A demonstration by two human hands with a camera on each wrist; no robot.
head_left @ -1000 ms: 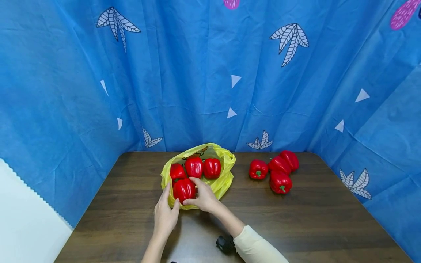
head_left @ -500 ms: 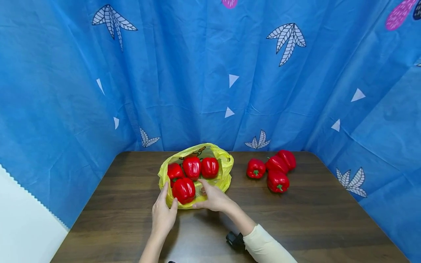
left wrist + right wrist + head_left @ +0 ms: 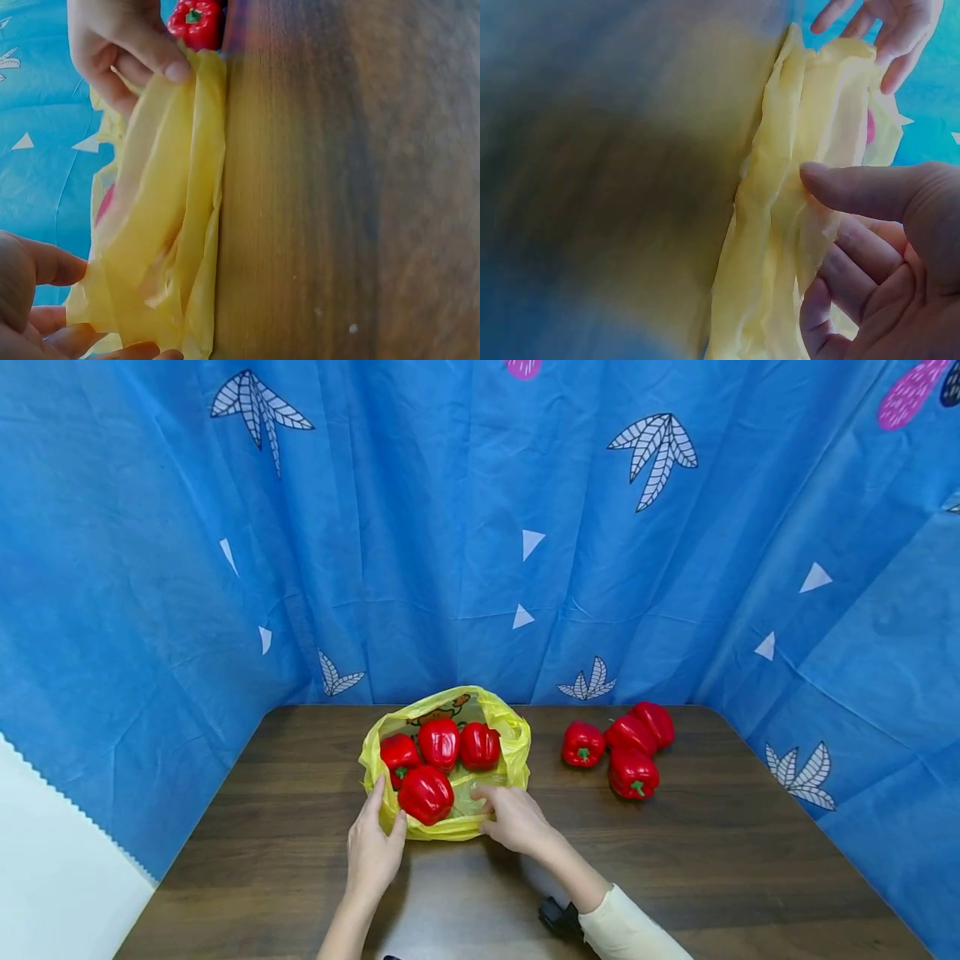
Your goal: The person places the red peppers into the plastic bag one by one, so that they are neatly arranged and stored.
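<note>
A yellow plastic bag (image 3: 457, 832) lies with its mouth open and several red peppers (image 3: 426, 795) inside. My left hand (image 3: 373, 853) touches the bag's front left side, its fingers spread, beside the nearest pepper. At the front right rim, my right hand (image 3: 521, 823) pinches the plastic, thumb outside and fingers inside. The left wrist view shows the right hand (image 3: 131, 41) on the yellow plastic (image 3: 161, 187) and the left hand (image 3: 37, 307) against its near end. In the right wrist view, the right thumb lies over the bag (image 3: 772, 195).
Several more red peppers (image 3: 633, 773) lie grouped on the wooden table (image 3: 720, 860), right of the bag. A blue patterned curtain (image 3: 420, 527) hangs behind and at the sides. A small black object (image 3: 558, 917) is by the right sleeve (image 3: 630, 931).
My right hand has left the nearest pepper and moved right to the bag's front rim. That pepper has tilted and shifted slightly right. The left hand has stayed at the bag's left side.
</note>
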